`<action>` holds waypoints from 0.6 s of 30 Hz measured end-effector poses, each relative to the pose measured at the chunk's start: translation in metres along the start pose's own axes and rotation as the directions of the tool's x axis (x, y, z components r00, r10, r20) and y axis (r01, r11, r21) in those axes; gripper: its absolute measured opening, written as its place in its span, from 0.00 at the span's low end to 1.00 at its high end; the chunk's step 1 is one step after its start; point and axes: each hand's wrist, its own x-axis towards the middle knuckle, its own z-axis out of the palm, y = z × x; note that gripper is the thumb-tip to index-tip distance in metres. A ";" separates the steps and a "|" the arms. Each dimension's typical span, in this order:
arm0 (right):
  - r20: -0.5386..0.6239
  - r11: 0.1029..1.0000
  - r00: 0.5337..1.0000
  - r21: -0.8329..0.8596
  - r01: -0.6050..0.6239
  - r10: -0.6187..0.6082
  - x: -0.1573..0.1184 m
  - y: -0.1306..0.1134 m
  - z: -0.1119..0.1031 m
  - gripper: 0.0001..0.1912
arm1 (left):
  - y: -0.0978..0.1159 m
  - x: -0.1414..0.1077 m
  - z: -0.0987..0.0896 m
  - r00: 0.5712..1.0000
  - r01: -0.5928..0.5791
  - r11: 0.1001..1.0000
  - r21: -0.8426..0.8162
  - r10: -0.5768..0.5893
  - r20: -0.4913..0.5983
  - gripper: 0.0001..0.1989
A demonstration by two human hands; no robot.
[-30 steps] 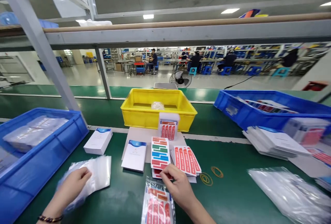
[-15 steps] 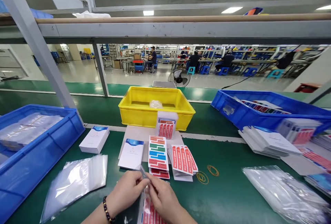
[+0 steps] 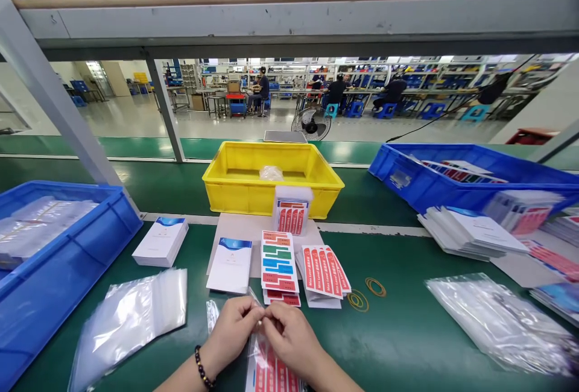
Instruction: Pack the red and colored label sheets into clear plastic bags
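My left hand [image 3: 233,328] and my right hand [image 3: 289,335] meet at the near edge of the green table, both pinching the top edge of a clear plastic bag [image 3: 271,371] with red label sheets inside. Just beyond my fingers lie a stack of multicoloured label sheets [image 3: 277,259], a fanned stack of red label sheets [image 3: 325,271] and a white booklet [image 3: 230,264]. A pile of empty clear bags [image 3: 131,316] lies to the left of my left hand.
A yellow bin [image 3: 271,196] stands behind the label stacks, with a blue bin [image 3: 67,271] at left and another blue bin [image 3: 456,190] at right. Rubber bands [image 3: 366,293], booklet stacks [image 3: 470,235], more clear bags [image 3: 493,319]. People sit at distant benches.
My left hand left the pile of empty bags and joined my right hand at the filled bag's top edge. The view tilted down slightly.
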 end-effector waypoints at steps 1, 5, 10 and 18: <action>0.010 1.000 1.000 -0.001 0.007 -0.007 0.001 0.001 0.001 0.12 | 0.000 -0.001 0.000 1.000 -0.012 1.000 0.022 0.011 0.014 0.17; -0.049 0.989 0.995 -0.128 0.080 -0.087 0.000 0.006 0.006 0.13 | -0.001 -0.003 0.000 0.998 -0.043 0.987 0.155 0.036 0.047 0.16; -0.185 0.947 0.963 -0.291 0.138 -0.197 -0.001 0.006 0.013 0.12 | 0.000 -0.003 0.001 0.999 -0.047 0.972 0.229 0.042 0.026 0.15; -0.311 0.964 0.927 -0.227 0.140 -0.208 0.004 0.010 -0.006 0.13 | 0.000 -0.001 -0.002 0.997 0.044 0.998 0.039 -0.047 0.069 0.13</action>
